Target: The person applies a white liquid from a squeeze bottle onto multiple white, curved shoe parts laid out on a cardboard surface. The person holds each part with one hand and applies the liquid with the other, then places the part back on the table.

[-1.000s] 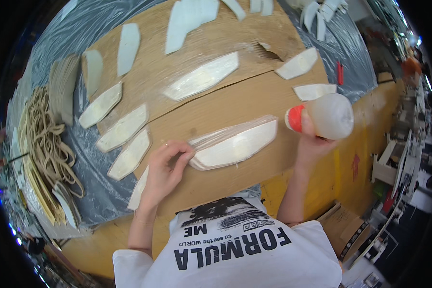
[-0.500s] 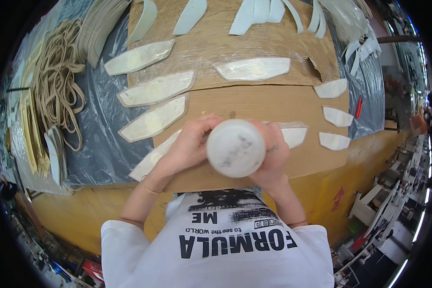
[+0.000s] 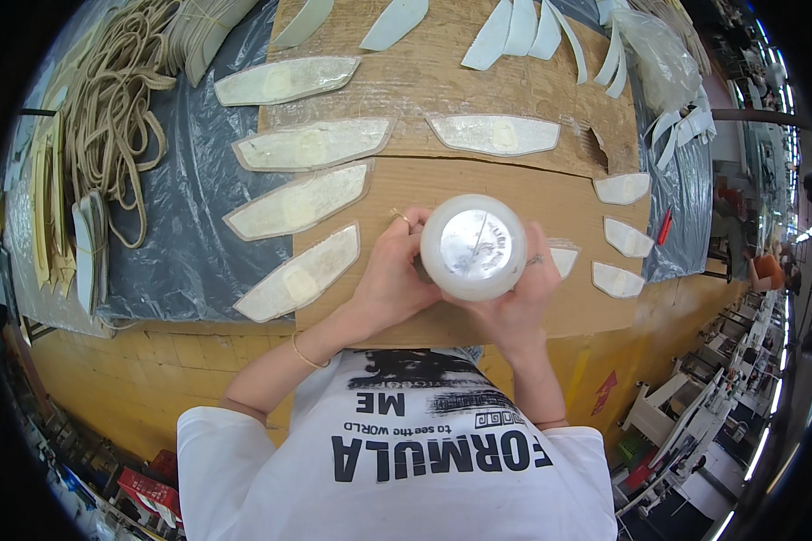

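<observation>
A round, whitish translucent plastic bottle point(image 3: 474, 248), seen end-on with a shiny disc-like end facing up, hangs above the front of the cardboard point(image 3: 406, 203). My right hand point(image 3: 523, 293) wraps round its right side. My left hand point(image 3: 392, 275) curls in at its left side, the fingertips partly hidden behind it; they seem to grip it lower down. To the left of my left hand lies a white, curved flat piece point(image 3: 299, 278) with a beige border. Another white piece point(image 3: 564, 260) shows partly from behind my right hand.
More bordered pieces point(image 3: 316, 142) lie on the cardboard, with smaller ones point(image 3: 622, 188) at right near a red pen point(image 3: 665, 225). White strips point(image 3: 521, 32) lie at the far edge. Coiled beige cord point(image 3: 122, 99) and bundled strips point(image 3: 88, 252) sit on dark plastic sheeting point(image 3: 189, 189).
My view has shifted, so the table's things sit differently in it. The bottle and both hands have moved slightly right, and the bottle's end is tilted, showing a shiny surface.
</observation>
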Available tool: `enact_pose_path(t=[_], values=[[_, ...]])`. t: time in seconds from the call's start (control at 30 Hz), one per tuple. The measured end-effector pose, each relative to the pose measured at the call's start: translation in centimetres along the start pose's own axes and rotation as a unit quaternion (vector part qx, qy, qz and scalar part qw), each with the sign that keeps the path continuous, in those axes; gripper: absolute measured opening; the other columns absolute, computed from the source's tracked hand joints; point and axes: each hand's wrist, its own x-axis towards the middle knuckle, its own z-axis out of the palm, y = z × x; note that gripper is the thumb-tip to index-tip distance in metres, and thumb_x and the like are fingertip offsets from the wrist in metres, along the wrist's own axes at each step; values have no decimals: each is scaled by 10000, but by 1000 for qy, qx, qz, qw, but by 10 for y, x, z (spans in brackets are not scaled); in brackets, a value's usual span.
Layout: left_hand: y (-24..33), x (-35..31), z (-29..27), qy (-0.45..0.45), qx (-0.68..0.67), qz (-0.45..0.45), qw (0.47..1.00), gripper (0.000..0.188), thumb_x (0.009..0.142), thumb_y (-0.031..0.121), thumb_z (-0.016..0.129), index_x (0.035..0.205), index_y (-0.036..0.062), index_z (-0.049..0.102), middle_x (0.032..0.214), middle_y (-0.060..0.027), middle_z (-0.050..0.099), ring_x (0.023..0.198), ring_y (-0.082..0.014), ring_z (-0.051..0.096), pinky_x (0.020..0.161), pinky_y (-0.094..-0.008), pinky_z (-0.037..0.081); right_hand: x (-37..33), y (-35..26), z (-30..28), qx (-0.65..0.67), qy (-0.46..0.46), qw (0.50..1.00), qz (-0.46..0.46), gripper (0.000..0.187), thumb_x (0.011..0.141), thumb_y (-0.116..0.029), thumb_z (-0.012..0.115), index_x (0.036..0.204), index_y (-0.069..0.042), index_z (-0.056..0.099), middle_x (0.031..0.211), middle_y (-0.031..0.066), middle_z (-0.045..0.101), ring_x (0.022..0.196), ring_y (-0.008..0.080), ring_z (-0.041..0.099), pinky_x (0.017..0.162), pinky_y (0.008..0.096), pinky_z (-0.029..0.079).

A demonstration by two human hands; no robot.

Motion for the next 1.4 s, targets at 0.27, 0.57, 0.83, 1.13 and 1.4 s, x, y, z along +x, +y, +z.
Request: enact_pose_path(t=[0.27,0.57,0.83,1.13,1.4], values=[[3,1,-2,-25,65,-64,995,409,646,154,871,1000,33,707,1076,-94,574,1006,-251,581,857,-353,488,4,9,-24,-69,35,995,63,679,613,-296,916,1149,-4,618,923,106,617,773,259,633,642,363,517],[1,-1,-2,-4,28,-49,998,398,641,110,863,1000,22,716,1069,-86,588,998,-216,599,848,-313,501,-14,9,-11,-6,49,998,29,626,615,-175,897,1150,-4,620,925,127,593,741,295,628,638,378,522],[12,0,0,-18,122,-50,991,447,638,162,901,1038,41,741,1067,-65,566,995,-201,582,845,-315,493,-35,73,-63,89,251,939,217,451,703,-110,863,1064,41,640,986,117,706,852,205,684,789,336,539],[24,-3,3,-22,265,10,964,641,609,195,922,1180,52,667,1166,-107,531,1069,-260,547,876,-360,479,-39,96,-78,52,364,888,276,439,728,-71,848,1089,50,632,1058,129,693,923,179,677,821,328,548],[62,10,28,-98,362,167,912,1178,581,261,924,1483,-39,228,1410,-203,469,1229,-350,511,1083,-495,297,-20,49,-78,141,214,953,165,600,653,-130,887,1161,36,616,1048,137,696,882,239,691,801,344,550]])
